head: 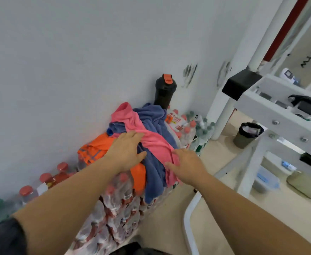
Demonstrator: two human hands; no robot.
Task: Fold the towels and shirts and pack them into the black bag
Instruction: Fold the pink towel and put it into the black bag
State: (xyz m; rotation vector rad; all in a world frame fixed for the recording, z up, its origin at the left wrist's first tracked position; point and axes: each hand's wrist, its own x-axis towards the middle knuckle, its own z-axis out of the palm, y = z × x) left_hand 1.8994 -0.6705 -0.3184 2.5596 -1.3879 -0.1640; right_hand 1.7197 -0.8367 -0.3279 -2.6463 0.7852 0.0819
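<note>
A heap of laundry lies on stacked packs of bottled water against the wall. On top is a pink cloth, under it a blue towel, and at the left an orange garment with grey stripes. My left hand rests flat on the heap, fingers spread over the pink and blue cloth. My right hand lies on the pink cloth's right edge, fingers apart. No black bag is in view.
A black bottle with an orange cap stands behind the heap at the wall. More water bottles fill the corner. A white metal frame table stands at the right, a dark waste bin beyond it.
</note>
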